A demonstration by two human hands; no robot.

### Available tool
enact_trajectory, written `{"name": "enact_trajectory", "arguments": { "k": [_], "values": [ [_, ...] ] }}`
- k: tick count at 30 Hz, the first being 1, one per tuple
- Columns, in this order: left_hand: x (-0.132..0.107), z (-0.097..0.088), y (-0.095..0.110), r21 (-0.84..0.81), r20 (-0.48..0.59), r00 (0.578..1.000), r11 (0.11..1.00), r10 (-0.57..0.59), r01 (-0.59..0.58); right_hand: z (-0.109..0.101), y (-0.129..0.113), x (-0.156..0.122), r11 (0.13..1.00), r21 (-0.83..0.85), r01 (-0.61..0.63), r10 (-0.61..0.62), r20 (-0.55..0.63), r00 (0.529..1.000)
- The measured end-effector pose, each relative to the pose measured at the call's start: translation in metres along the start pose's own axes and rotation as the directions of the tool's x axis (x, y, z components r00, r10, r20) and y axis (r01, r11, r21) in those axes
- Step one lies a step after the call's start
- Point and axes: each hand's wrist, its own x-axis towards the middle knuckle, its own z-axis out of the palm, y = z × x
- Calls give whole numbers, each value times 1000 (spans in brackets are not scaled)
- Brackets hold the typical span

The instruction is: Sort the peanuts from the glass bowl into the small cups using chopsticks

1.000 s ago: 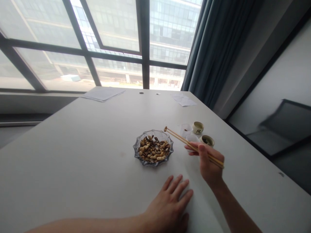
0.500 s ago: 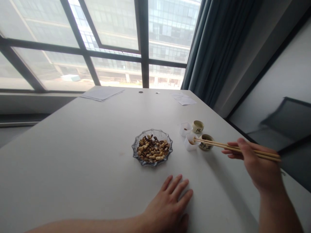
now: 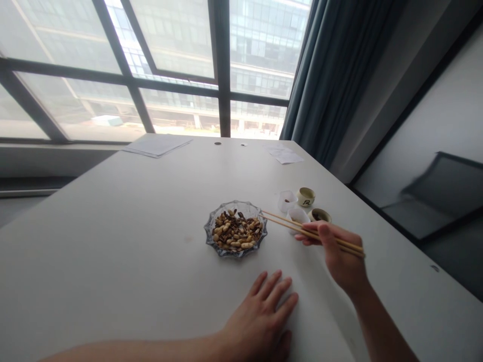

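Observation:
A scalloped glass bowl (image 3: 209, 236) of peanuts and dark seeds stands in the middle of the white table (image 3: 113, 241). My right hand (image 3: 339, 254) is closed round a pair of wooden chopsticks (image 3: 302, 230); their tips reach the bowl's right rim. My left hand (image 3: 264, 314) lies flat on the table near the front edge, fingers spread, holding nothing. Right of the bowl stand two small white plastic cups (image 3: 287, 199) and two small ceramic cups (image 3: 306, 196), partly hidden behind the chopsticks.
Sheets of paper (image 3: 156, 145) lie at the far left of the table and smaller slips (image 3: 287, 156) at the far right. A large window and a dark curtain (image 3: 332, 75) are behind. The table's right edge drops to a dark floor.
My right hand has swung the chopsticks left, from over the small cups back to the glass bowl's right rim. My left hand has stayed flat in place.

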Motion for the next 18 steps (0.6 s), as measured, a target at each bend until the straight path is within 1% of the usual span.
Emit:
{"name": "enact_trajectory", "arguments": {
  "k": [2, 4, 8, 13, 18],
  "values": [
    [0, 1, 0, 3, -7, 1000, 1000, 5, -5, 14, 8, -5, 999, 37, 5, -9, 113, 994],
    [1, 1, 0, 6, -10, 1000, 1000, 6, -6, 24, 15, -7, 998, 64, 22, -33, 178, 983],
    [2, 2, 0, 13, -24, 1000, 1000, -2, 2, 40, 28, -8, 995, 82, 61, -77, 206, 976],
    [1, 3, 1, 14, -42, 999, 1000, 5, -4, 57, 36, -3, 991, 64, 120, -133, 245, 961],
    [2, 4, 2, 16, -55, 998, 1000, -2, 3, 67, 46, 0, 976, 8, 217, -209, 303, 930]
  ]
}}
